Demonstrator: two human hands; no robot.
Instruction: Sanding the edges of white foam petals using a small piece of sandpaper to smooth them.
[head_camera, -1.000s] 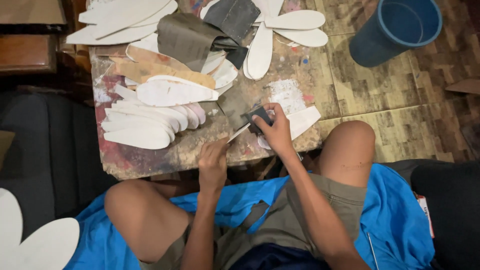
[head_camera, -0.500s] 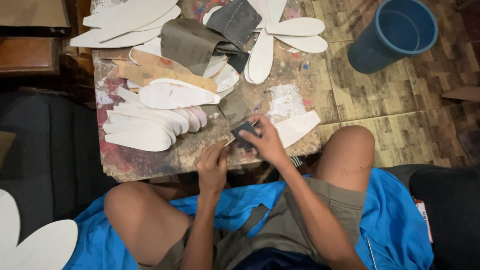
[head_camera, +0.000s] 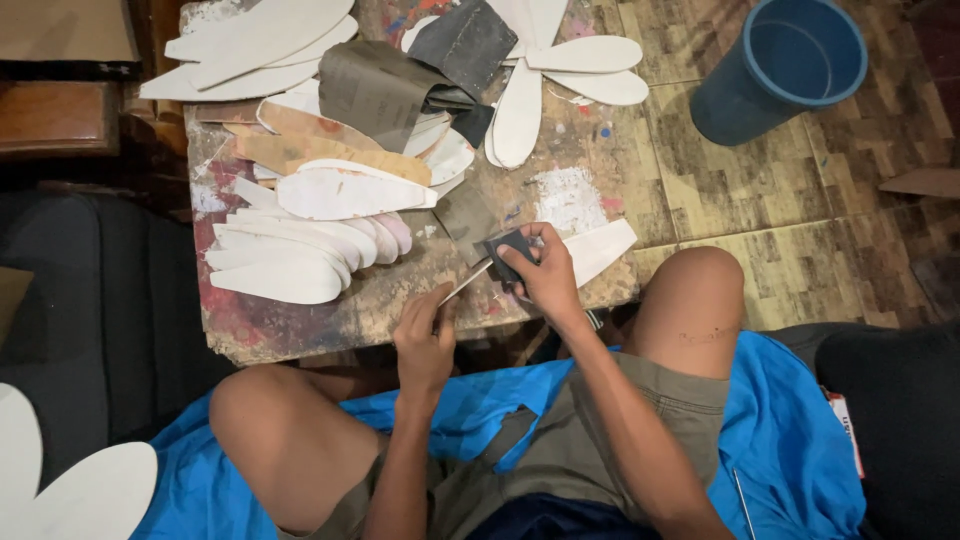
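Blue bucket (head_camera: 790, 65) stands beside the paint-stained table (head_camera: 400, 300)

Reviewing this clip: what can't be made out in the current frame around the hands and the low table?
- Head view: the thin white piece in the left hand is seen edge-on; its outline cannot be told.
- The dark sanding sheet is mostly covered by the right hand.
- The lower sole cutouts in the stack are overlapped by upper ones.
- The blue bucket is cut by the top edge; nothing shows inside.
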